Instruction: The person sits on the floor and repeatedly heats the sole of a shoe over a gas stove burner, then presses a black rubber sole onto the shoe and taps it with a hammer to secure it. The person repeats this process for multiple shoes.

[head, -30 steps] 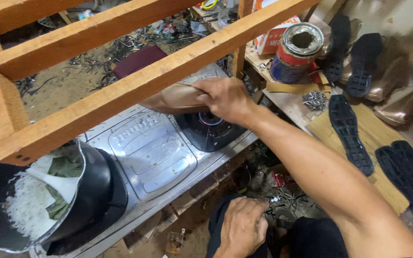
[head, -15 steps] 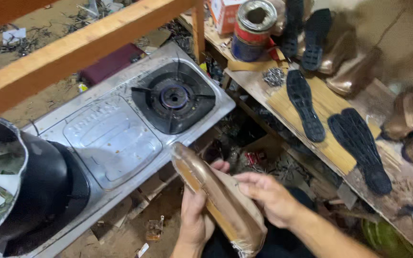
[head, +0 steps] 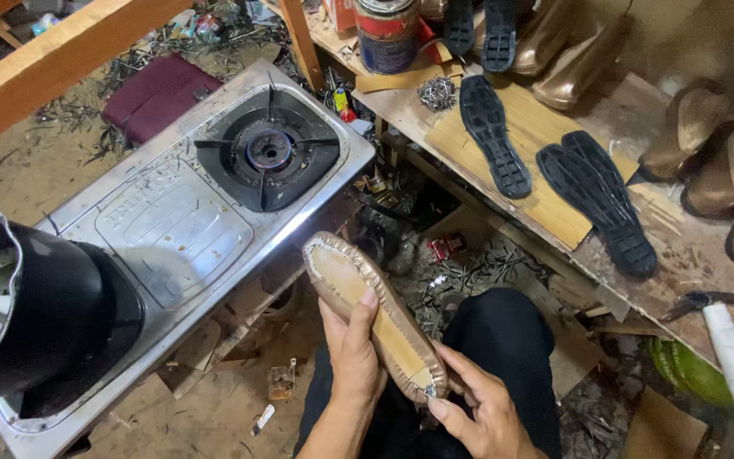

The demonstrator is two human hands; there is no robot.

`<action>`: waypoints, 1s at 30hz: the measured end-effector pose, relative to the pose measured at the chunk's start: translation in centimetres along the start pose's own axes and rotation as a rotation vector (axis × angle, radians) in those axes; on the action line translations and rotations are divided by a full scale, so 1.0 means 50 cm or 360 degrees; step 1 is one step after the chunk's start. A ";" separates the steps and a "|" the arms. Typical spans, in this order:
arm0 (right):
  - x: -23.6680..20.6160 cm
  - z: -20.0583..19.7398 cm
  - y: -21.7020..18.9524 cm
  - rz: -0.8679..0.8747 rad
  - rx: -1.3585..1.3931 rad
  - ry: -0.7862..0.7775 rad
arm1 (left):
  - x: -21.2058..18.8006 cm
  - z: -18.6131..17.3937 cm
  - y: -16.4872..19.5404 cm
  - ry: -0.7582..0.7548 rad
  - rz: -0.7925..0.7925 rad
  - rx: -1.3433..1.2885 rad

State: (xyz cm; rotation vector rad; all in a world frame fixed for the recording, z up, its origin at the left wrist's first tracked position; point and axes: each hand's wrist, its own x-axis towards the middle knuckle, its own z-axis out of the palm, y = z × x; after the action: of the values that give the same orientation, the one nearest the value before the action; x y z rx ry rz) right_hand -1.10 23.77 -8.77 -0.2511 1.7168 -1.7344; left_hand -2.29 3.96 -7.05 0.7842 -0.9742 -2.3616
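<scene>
Since half a second ago, both hands have turned the shoe so its underside faces up, and it now lies higher, nearer the stove's edge; a second ago the right hand was reaching over the burner while the left rested on the lap.

Far left of the hands, a black pot (head: 40,319) with white scraps inside sits on the steel gas stove (head: 172,225). Up and left of the shoe is the stove's open burner (head: 269,153), unlit as far as can be seen, and a maroon case (head: 159,93) lies on the floor beyond it.

The left hand (head: 352,357) wraps the shoe's middle from the near side, thumb pressed on the tan insole: a closed grip on the shoe. The bronze shoe upper (head: 375,314), stretched over its form with pleated edges folded around the insole, runs diagonally from the stove's edge down to the right hand. The right hand (head: 482,408) cups the heel end from below, fingers curled shut on it.

Up and right of the hands, a wooden bench (head: 545,204) carries three black rubber soles (head: 490,136), a heap of small nails (head: 437,93) and a tin can (head: 386,34). Farther right stand more bronze uppers (head: 728,161). A hammer (head: 724,336) lies at the far right.
</scene>
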 end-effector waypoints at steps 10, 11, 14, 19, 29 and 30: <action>-0.047 0.010 0.063 -0.0322 0.0385 0.0245 | -0.074 0.003 -0.036 -0.0032 0.0227 0.0326; -0.049 0.008 0.067 -0.0339 0.0374 0.0259 | -0.075 0.004 -0.038 -0.0031 0.0235 0.0326; -0.050 0.001 0.071 -0.0248 0.0293 0.0297 | -0.071 0.003 -0.040 -0.0028 0.0250 0.0382; -0.043 -0.008 0.046 -0.0098 0.0483 0.0193 | -0.059 -0.001 -0.039 -0.0027 0.0198 0.0257; -0.047 -0.024 -0.022 -0.0001 -0.0178 0.0111 | -0.045 0.001 -0.019 -0.0089 0.0156 0.0432; -0.042 -0.032 -0.034 -0.0067 -0.0296 0.0188 | -0.045 0.002 -0.011 -0.0184 0.0129 0.0472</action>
State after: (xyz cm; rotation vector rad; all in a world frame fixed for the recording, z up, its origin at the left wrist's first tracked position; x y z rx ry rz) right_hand -0.99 26.09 -6.68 -0.2737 1.9748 -1.6490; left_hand -0.81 5.73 -6.67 0.7044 -1.4010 -2.2417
